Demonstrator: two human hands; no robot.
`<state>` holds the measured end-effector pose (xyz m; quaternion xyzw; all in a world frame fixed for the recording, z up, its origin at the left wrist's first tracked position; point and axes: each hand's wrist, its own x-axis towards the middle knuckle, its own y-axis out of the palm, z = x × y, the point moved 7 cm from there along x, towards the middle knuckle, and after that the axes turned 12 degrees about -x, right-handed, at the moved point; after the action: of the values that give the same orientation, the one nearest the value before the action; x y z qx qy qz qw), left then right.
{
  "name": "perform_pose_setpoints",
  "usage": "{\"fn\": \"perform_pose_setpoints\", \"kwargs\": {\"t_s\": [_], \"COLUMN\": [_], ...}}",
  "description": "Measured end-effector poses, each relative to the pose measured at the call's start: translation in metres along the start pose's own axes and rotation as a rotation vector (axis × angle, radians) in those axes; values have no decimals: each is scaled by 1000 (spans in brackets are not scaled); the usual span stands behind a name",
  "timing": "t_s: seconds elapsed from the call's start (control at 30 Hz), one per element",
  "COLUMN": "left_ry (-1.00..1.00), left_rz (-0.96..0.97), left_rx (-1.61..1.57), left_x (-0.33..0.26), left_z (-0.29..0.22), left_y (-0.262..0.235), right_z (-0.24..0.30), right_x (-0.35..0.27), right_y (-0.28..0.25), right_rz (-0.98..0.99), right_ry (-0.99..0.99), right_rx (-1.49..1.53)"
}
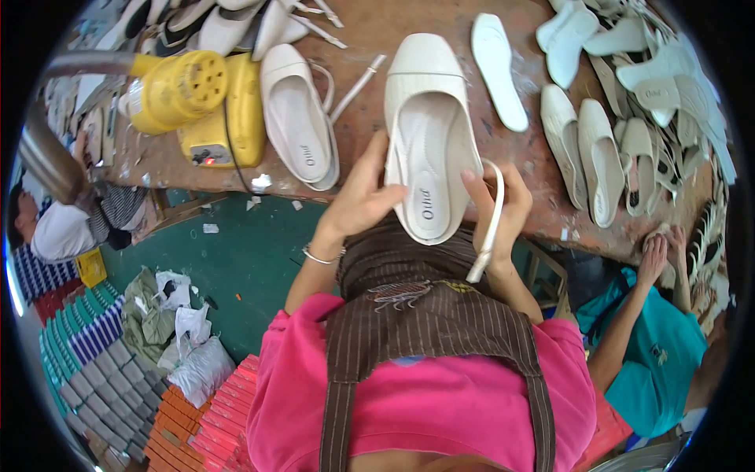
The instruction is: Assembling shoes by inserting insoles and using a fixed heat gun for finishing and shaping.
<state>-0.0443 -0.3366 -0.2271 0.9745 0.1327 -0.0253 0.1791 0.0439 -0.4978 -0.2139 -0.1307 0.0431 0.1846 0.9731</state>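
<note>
A cream square-toed slingback shoe (425,63) is held between my two hands at the near edge of the workbench, its toe pointing away from me and its insole showing. My left hand (363,193) grips its left side near the heel, thumb on the inside. My right hand (503,200) closes on the other side, thumb over the rim. From beside my right hand a thin cream strap (493,228) hangs down, its end loose. A matching cream shoe (292,118) lies on the bench to the left, and a white insole (500,75) lies to the right.
At the left, a yellow machine (206,102) with a cable stands on the bench (362,23). More shoes (578,149) and a pile of white insoles (668,71) cover the right side. A co-worker in a teal shirt (653,362) works at the right; stacked boxes (228,417) stand lower left.
</note>
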Motion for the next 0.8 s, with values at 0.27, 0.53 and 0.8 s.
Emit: {"fn": "perform_pose_setpoints", "kwargs": {"t_s": [0.27,0.53,0.8], "left_ry": [-132,-174,-79], "left_rz": [-4,-107,-179], "left_rx": [-132,-219,103], "left_x": [2,-1,17], "left_z": [11,15,11], "left_y": [-2,-5,-12], "right_z": [-13,-9,-13], "right_x": [8,8,-15], "right_y": [7,10,15], "right_rz": [159,229,303], "right_ry": [42,14,43], "right_rx": [289,372,288]}}
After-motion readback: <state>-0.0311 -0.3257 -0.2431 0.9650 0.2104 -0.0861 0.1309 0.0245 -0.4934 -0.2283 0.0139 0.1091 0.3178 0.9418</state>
